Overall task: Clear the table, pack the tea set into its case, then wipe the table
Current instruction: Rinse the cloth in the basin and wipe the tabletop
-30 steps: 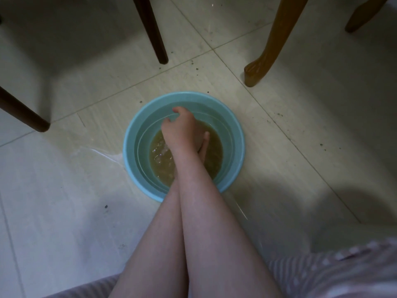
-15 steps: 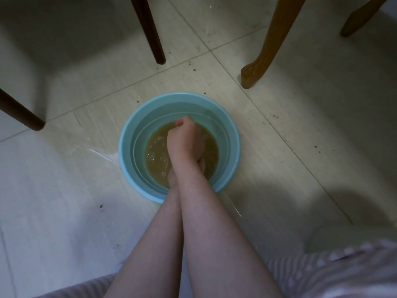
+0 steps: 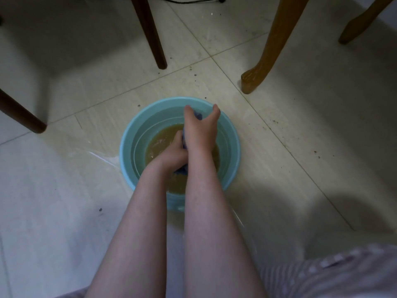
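Note:
A light-blue basin [image 3: 129,145] stands on the tiled floor and holds murky brown water [image 3: 159,145]. Both of my hands are over it, gripping a wet blue-purple cloth [image 3: 198,115] between them. My right hand [image 3: 202,127] holds the far end of the cloth above the basin's far rim. My left hand [image 3: 174,150] is curled round the near end, just above the water. Most of the cloth is hidden by my hands and wrists.
A dark chair leg [image 3: 150,33] and another at the left [image 3: 19,114] stand beyond the basin. Two light wooden legs [image 3: 270,44] [image 3: 363,22] rise at the right. A water puddle [image 3: 101,157] spreads left of the basin; crumbs dot the tiles.
My hands have risen out of the water and pulled apart, drawing the cloth up between them. The right hand moved toward the far rim.

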Demonstrator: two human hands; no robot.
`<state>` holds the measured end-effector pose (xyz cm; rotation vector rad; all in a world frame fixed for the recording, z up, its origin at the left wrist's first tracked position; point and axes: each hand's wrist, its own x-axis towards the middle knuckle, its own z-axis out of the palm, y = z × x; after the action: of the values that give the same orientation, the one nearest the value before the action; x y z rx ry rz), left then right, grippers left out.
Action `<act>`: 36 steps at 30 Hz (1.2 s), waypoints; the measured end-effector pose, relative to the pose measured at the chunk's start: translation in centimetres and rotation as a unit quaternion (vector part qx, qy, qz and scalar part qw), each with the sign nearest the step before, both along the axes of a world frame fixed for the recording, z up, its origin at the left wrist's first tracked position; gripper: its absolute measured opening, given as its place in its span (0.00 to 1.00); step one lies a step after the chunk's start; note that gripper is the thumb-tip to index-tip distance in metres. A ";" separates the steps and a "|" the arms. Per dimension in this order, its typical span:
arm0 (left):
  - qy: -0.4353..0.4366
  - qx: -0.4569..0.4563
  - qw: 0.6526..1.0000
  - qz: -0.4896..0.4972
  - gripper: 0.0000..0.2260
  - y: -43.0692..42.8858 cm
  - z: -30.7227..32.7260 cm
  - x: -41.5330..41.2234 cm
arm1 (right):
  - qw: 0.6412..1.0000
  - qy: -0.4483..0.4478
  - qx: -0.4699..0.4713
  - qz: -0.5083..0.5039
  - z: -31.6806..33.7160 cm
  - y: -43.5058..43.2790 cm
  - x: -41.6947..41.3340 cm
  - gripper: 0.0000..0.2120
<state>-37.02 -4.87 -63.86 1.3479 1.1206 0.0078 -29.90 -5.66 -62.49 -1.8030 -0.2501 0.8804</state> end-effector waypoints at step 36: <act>-0.069 -0.221 0.905 0.356 0.06 0.9 17.7 0.4 | 0.997 0.053 -0.019 -0.048 17.0 -1.6 3.3 0.16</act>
<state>-36.58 -3.97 -46.17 0.4787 1.3410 0.3569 -26.60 -7.24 -45.51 -1.7818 -0.0783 0.9151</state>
